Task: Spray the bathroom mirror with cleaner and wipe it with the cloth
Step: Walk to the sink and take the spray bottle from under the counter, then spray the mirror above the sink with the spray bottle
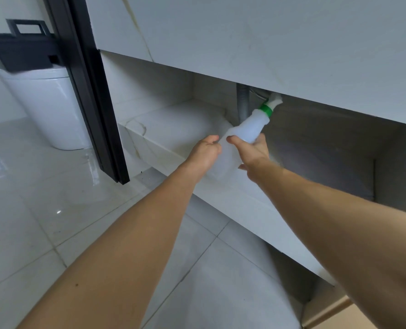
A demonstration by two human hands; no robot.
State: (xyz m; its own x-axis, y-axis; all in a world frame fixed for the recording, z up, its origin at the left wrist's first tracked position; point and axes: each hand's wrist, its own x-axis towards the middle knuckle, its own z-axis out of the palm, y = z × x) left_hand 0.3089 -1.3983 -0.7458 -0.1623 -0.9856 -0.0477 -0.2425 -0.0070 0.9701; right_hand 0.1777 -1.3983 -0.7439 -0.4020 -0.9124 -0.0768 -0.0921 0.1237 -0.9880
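A white translucent spray bottle [250,125] with a green collar and a white trigger head is tilted up to the right inside the open recess under the vanity. My right hand [253,151] grips its lower body, thumb on the left side. My left hand [204,155], fingers curled, holds a blurred white thing [222,162] just below the bottle. It looks like a cloth, but I cannot tell for sure. The two hands are close together above the marble shelf [173,124]. The mirror is out of view.
The vanity front [244,43] overhangs the recess. A grey drain pipe [242,100] drops behind the bottle. A black door frame [90,91] stands at the left, with a white toilet [50,103] and a black rack [19,51] beyond it. Glossy floor tiles [43,198] lie below.
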